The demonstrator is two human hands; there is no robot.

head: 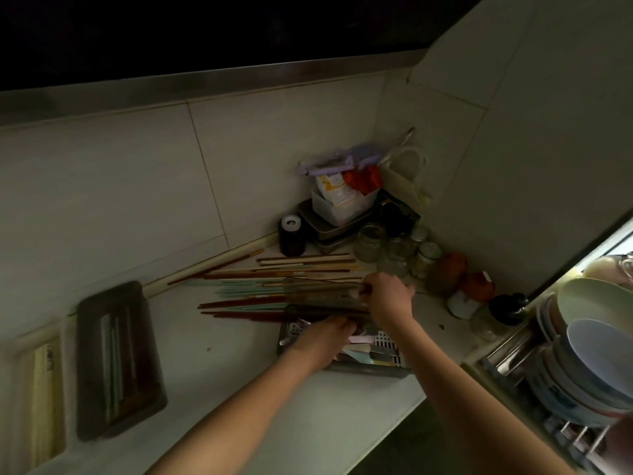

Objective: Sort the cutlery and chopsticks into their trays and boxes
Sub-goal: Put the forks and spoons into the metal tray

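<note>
Your left hand (325, 334) is reaching into the tray (390, 366) at lower centre of the frame, fingers curling among the cutlery (363, 353); whether they are gripping a piece, you cannot tell. Your right hand (388, 296) is curling round the right end of a dark clear box (325, 296) lying across the chopsticks (260, 282). Those chopsticks are lying in a loose spread at centre, long axes running left to right. At lower left a dark lidded box (120, 358) is sitting lengthwise, top to bottom, on the counter (219, 389).
</note>
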